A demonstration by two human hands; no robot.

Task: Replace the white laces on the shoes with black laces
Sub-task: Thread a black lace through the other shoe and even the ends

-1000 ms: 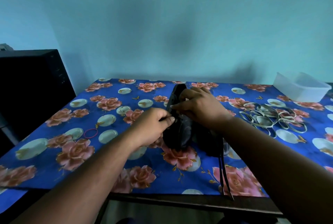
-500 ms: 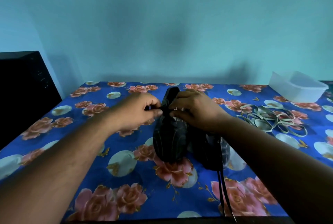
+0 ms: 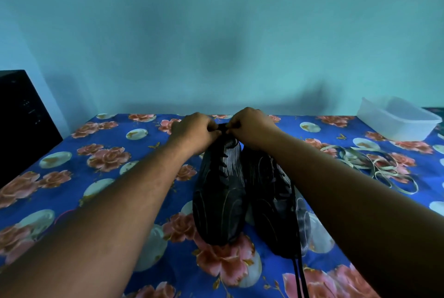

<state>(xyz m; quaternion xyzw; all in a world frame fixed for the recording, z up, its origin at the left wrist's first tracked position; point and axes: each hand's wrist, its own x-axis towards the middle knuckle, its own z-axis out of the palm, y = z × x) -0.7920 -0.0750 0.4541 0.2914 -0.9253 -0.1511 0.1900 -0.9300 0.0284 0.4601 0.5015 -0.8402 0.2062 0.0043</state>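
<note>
Pinching at the top of the left dark shoe (image 3: pixel 219 192), both hands meet at its far end in the head view. Left hand (image 3: pixel 193 133) has fingers curled, thumb and fingertips pinching a bit of black lace (image 3: pixel 223 127). Right hand (image 3: pixel 253 129) is curled the same way, pinching the lace just beside the left hand, fingertips nearly touching. Exact lace ends are hidden under the fingers.

Left dark shoe lies toe toward the camera on the blue floral tablecloth (image 3: pixel 115 177), black lacing running up over a pale striped tongue (image 3: pixel 231 156). Second dark shoe (image 3: pixel 274 204) sits right beside it, touching or almost, partly covered by the right forearm. Two loose black lace strands (image 3: pixel 300 276) trail from its near end off the bottom edge of the view.

Pile of white flat laces (image 3: pixel 374 165) lies on the cloth to the right, apart from the shoes. Translucent white plastic tub (image 3: pixel 398 119) stands at the far right corner. Black box-like object (image 3: pixel 21 115) at the left edge. Teal wall (image 3: pixel 216 33) behind the table.
</note>
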